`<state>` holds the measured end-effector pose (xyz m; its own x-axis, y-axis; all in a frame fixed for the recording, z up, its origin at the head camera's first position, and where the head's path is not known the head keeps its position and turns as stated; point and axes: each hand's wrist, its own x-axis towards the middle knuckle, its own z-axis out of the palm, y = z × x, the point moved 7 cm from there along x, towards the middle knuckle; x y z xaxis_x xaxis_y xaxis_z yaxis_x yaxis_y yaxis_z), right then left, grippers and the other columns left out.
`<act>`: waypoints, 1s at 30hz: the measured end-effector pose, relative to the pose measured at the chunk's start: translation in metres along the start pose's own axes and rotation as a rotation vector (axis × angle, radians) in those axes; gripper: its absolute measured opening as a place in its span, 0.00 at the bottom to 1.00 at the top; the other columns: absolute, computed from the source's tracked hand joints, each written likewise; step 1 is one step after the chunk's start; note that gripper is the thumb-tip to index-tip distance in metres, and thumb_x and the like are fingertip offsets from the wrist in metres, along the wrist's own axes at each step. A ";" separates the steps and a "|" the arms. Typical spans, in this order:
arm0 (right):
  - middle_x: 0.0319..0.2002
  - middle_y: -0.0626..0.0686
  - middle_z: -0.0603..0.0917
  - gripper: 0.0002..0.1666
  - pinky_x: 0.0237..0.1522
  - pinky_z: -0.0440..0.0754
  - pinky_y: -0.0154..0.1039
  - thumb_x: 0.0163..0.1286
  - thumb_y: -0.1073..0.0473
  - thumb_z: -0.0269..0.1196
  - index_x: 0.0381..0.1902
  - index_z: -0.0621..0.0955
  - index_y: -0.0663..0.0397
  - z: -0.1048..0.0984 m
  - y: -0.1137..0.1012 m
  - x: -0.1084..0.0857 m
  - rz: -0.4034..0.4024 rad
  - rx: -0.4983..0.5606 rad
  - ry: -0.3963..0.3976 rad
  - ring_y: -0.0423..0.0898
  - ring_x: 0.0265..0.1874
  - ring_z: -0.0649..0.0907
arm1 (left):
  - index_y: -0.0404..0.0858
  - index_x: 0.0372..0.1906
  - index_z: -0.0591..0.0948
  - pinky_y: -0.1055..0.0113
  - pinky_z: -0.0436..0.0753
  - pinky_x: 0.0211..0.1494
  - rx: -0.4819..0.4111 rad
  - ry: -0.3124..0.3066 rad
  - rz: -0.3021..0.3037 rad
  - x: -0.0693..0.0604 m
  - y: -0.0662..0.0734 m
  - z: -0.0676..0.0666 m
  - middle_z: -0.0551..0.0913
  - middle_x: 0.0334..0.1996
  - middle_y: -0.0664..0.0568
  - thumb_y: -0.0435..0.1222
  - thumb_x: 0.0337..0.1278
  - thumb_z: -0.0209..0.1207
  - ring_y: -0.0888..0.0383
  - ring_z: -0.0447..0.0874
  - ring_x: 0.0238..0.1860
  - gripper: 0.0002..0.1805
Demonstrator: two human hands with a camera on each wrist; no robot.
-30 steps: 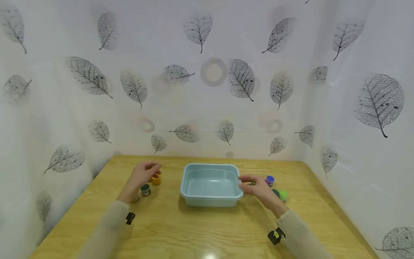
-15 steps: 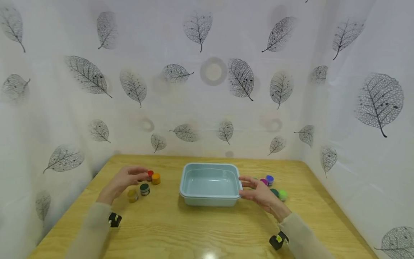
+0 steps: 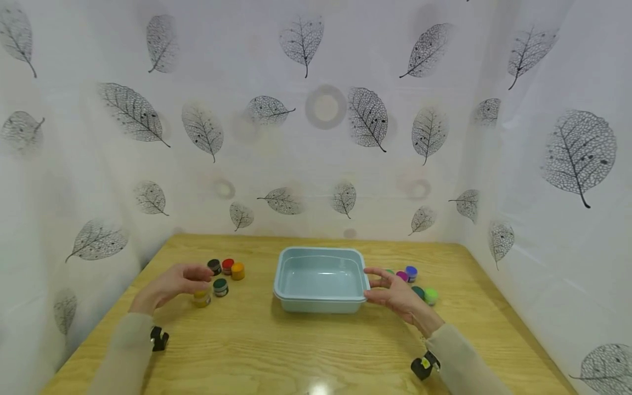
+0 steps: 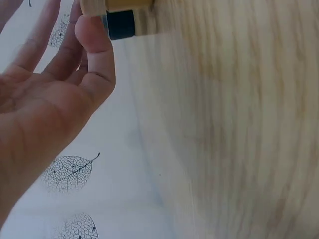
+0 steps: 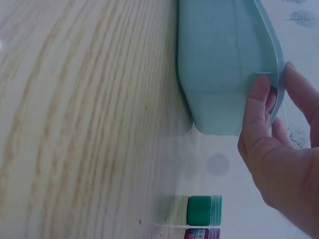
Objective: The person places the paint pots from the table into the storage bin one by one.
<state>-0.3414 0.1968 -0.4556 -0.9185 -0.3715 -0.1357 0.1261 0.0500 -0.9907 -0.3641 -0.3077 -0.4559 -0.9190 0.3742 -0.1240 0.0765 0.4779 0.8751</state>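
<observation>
My left hand (image 3: pixel 173 284), fingers loosely bent, is beside a small yellow paint jar (image 3: pixel 201 298). Nothing shows in its grasp, and in the left wrist view its fingertips come close to the yellow jar (image 4: pixel 130 4). A dark green jar (image 3: pixel 220 287) stands just right of the yellow one. Behind these are a black jar (image 3: pixel 214 267), a red jar (image 3: pixel 228 266) and an orange jar (image 3: pixel 238 271). At the table's middle sits a pale blue plastic basin (image 3: pixel 321 306). My right hand (image 3: pixel 402 299) holds its right rim, with digits on both sides of the rim (image 5: pixel 280 64).
Right of the basin, partly behind the right hand, stand several more jars: a purple-blue one (image 3: pixel 411 274), a magenta one (image 3: pixel 402 277), a dark teal one (image 3: pixel 419 292) and a light green one (image 3: pixel 431 297). A leaf-patterned curtain (image 3: pixel 316 153) encloses the wooden table (image 3: pixel 296 351).
My left hand has moved left and toward me, away from the orange and red jars, uncovering the black, red and yellow jars. The right hand stays at the basin's rim.
</observation>
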 end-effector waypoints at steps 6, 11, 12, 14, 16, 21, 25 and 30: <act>0.52 0.62 0.76 0.43 0.53 0.86 0.43 0.64 0.66 0.67 0.73 0.61 0.62 -0.001 0.002 0.001 0.008 0.000 0.009 0.46 0.45 0.83 | 0.26 0.58 0.74 0.63 0.85 0.47 -0.015 -0.090 -0.011 -0.005 -0.007 0.004 0.78 0.54 0.35 0.36 0.61 0.64 0.57 0.79 0.47 0.25; 0.51 0.60 0.77 0.43 0.55 0.85 0.46 0.63 0.66 0.68 0.73 0.62 0.60 -0.001 0.003 0.001 0.024 0.003 0.016 0.46 0.45 0.83 | 0.27 0.59 0.74 0.67 0.83 0.51 -0.020 -0.126 -0.052 -0.007 -0.013 0.006 0.77 0.58 0.38 0.35 0.57 0.66 0.58 0.78 0.51 0.27; 0.51 0.60 0.77 0.43 0.55 0.85 0.46 0.63 0.66 0.68 0.73 0.61 0.60 -0.001 0.003 0.001 0.024 0.002 0.016 0.46 0.45 0.83 | 0.27 0.60 0.75 0.67 0.83 0.51 -0.024 -0.128 -0.063 -0.007 -0.014 0.006 0.77 0.58 0.38 0.34 0.56 0.67 0.58 0.78 0.52 0.27; 0.51 0.60 0.77 0.43 0.55 0.85 0.46 0.63 0.66 0.68 0.73 0.61 0.60 -0.001 0.002 0.001 0.024 0.001 0.014 0.46 0.45 0.83 | 0.25 0.60 0.74 0.66 0.84 0.52 -0.034 -0.142 -0.066 -0.007 -0.015 0.007 0.77 0.58 0.37 0.33 0.56 0.67 0.57 0.77 0.52 0.28; 0.51 0.60 0.77 0.43 0.54 0.85 0.44 0.64 0.66 0.67 0.73 0.61 0.61 0.000 0.002 0.001 0.021 0.004 0.009 0.46 0.45 0.83 | 0.25 0.60 0.74 0.66 0.84 0.51 -0.038 -0.145 -0.071 -0.007 -0.015 0.007 0.77 0.58 0.38 0.32 0.54 0.67 0.57 0.77 0.52 0.29; 0.50 0.60 0.77 0.42 0.53 0.86 0.42 0.65 0.66 0.66 0.73 0.60 0.62 0.000 0.002 0.001 0.017 0.008 0.003 0.45 0.44 0.83 | 0.23 0.60 0.73 0.66 0.85 0.51 -0.061 -0.162 -0.078 -0.008 -0.015 0.007 0.78 0.58 0.37 0.30 0.52 0.68 0.57 0.78 0.51 0.30; 0.49 0.59 0.77 0.42 0.53 0.86 0.42 0.65 0.66 0.66 0.73 0.61 0.61 -0.001 0.003 0.001 0.022 0.008 0.010 0.45 0.44 0.83 | 0.23 0.61 0.73 0.65 0.85 0.51 -0.087 -0.180 -0.083 -0.008 -0.016 0.008 0.79 0.56 0.38 0.29 0.52 0.67 0.56 0.80 0.50 0.30; 0.49 0.59 0.77 0.42 0.54 0.86 0.43 0.64 0.66 0.67 0.73 0.62 0.60 -0.002 0.004 0.002 0.030 0.003 0.019 0.46 0.44 0.83 | 0.25 0.60 0.75 0.63 0.86 0.50 -0.072 -0.157 -0.101 -0.007 -0.018 0.006 0.81 0.53 0.42 0.29 0.52 0.67 0.56 0.81 0.47 0.29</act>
<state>-0.3429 0.1979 -0.4602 -0.9211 -0.3524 -0.1657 0.1553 0.0578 -0.9862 -0.3567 -0.3146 -0.4737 -0.8484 0.4497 -0.2791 -0.0455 0.4634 0.8850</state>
